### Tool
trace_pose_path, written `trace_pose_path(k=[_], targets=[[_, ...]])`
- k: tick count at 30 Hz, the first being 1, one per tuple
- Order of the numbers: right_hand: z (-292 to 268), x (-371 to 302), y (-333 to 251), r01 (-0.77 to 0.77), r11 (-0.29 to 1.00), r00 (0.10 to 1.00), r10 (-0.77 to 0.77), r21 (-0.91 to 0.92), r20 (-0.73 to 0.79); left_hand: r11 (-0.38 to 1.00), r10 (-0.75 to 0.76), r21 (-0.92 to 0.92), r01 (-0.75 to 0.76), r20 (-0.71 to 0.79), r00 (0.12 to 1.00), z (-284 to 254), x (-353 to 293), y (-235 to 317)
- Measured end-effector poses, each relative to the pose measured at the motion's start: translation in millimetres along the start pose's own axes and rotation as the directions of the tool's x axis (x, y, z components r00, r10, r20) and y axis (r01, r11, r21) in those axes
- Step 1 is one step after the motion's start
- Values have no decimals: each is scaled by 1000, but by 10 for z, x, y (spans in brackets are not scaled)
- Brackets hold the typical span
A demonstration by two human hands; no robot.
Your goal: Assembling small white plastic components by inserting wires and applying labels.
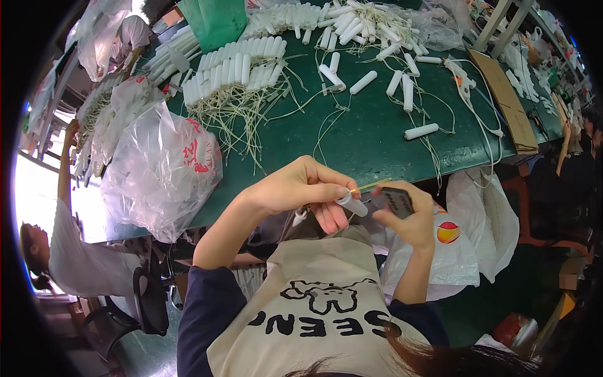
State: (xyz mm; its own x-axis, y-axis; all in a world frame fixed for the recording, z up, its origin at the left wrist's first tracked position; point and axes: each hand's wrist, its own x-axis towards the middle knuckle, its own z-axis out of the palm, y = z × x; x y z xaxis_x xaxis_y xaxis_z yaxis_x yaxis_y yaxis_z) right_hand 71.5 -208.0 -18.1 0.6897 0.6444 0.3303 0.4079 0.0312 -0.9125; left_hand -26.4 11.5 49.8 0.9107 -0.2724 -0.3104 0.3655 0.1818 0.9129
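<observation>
My left hand [308, 191] is closed on a short white cylinder [353, 205], pinched between thumb and fingers, just in front of the table's near edge. Thin yellowish wires [373, 185] stick out from its upper end toward my right hand. My right hand [412, 220] is wrapped around a small dark, flat block [397, 201] with light print on its face; its exact kind I cannot make out. The block is close to the cylinder, with a small gap between them. A small white piece [299, 217] shows below my left palm.
Many similar wired white cylinders [240, 66] lie in rows and piles on the green table [377, 141]. A clear plastic bag [157, 169] stands at left, a cardboard strip [502, 100] and white cable [466, 94] at right. A person [88, 257] sits at left; white sacks [483, 220] hang beside me.
</observation>
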Motion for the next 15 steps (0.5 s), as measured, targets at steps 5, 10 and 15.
trace_pose_path(k=[5, 10, 15], targets=[[204, 9, 4, 139, 987, 988, -132, -86, 78, 999, 40, -37, -39, 8, 999, 91, -9, 33], [163, -48, 46, 58, 987, 992, -73, -147, -100, 970, 180, 178, -166, -70, 981, 63, -94, 110], [33, -95, 4, 42, 990, 969, -74, -138, -236, 842, 286, 539, -28, -401, 870, -393, 25, -46]])
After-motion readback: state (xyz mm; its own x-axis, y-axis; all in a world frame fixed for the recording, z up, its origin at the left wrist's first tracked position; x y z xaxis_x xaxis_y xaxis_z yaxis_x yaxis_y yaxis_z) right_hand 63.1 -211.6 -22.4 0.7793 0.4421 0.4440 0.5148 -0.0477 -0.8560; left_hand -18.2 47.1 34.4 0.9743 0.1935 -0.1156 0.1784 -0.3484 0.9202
